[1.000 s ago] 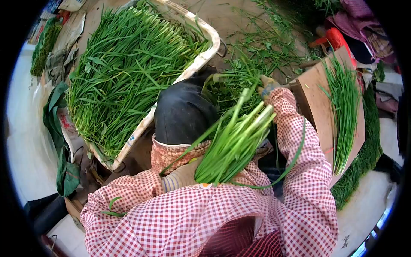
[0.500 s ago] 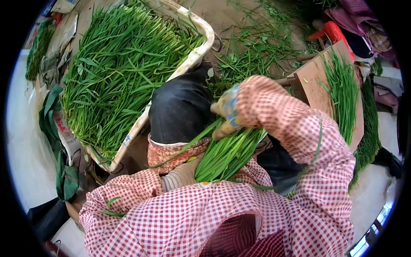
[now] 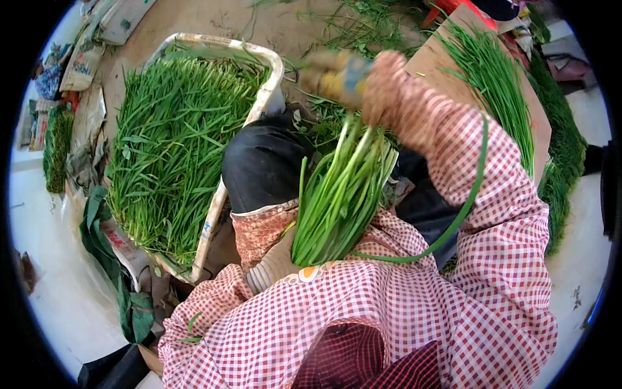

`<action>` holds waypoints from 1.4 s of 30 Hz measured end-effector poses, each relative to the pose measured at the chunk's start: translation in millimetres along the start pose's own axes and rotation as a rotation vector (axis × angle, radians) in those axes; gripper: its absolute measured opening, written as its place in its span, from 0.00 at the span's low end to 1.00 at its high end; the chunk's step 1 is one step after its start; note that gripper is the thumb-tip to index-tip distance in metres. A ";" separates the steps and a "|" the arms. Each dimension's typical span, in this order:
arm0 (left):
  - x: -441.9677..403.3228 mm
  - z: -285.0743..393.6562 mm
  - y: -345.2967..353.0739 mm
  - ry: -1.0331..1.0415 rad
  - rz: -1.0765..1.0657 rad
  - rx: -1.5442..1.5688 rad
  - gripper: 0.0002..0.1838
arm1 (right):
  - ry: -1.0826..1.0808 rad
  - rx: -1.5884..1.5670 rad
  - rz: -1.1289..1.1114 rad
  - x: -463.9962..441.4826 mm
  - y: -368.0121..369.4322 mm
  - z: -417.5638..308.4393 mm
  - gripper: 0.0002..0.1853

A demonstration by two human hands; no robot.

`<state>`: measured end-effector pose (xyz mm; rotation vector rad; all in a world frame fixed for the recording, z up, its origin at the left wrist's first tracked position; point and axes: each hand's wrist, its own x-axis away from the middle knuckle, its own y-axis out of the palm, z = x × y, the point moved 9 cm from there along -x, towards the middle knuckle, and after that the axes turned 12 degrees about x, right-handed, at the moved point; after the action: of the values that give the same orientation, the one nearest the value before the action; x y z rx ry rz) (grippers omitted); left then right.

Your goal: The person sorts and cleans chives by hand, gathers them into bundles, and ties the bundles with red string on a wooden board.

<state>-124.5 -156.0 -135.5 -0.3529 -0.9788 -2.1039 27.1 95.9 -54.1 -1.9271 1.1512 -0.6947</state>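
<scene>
A bunch of garlic chives [image 3: 340, 194] stands tilted in my lap, its pale stem ends pointing away from me. My left hand [image 3: 275, 258], in a light glove with a striped cuff, grips its lower leafy part; most of its fingers are hidden behind the leaves. My right hand [image 3: 340, 78], in a yellow and blue glove, is just beyond the pale ends. Motion smears its fingers, so whether they hold anything does not show. One long loose leaf [image 3: 463, 211] curves beside my right sleeve.
At left a white-rimmed crate [image 3: 275, 78] is heaped with more chives [image 3: 181, 149]. To the right, a board [image 3: 453, 58] bears loose chives [image 3: 495, 84], with another green pile [image 3: 560, 142] beyond. Green scraps [image 3: 369, 26] litter the floor ahead. My dark-covered knee [image 3: 265, 165] adjoins the crate.
My right hand has moved forward, away from my body and off the bunch's side. The pale stem ends now show, and the bunch stands more upright. My left hand keeps its grip.
</scene>
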 end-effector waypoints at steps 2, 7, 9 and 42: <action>8.1 10.5 0.7 0.055 -0.047 -0.184 0.46 | 0.198 -0.288 0.208 21.5 -52.8 38.2 0.25; 19.8 26.5 4.3 0.134 -0.129 -0.218 0.43 | 0.436 -0.566 -0.169 81.9 -21.6 84.5 0.17; 20.7 36.2 12.5 0.286 -0.244 -0.410 0.43 | 0.324 -0.578 -0.337 92.9 18.0 60.9 0.15; 19.4 25.2 10.4 0.226 -0.121 -0.350 0.45 | 0.169 -0.336 0.055 147.3 -12.6 10.2 0.24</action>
<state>-131.4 -151.8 -103.0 -0.2253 -0.5105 -2.3675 106.0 -28.7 -39.9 -2.1335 1.4985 -0.6778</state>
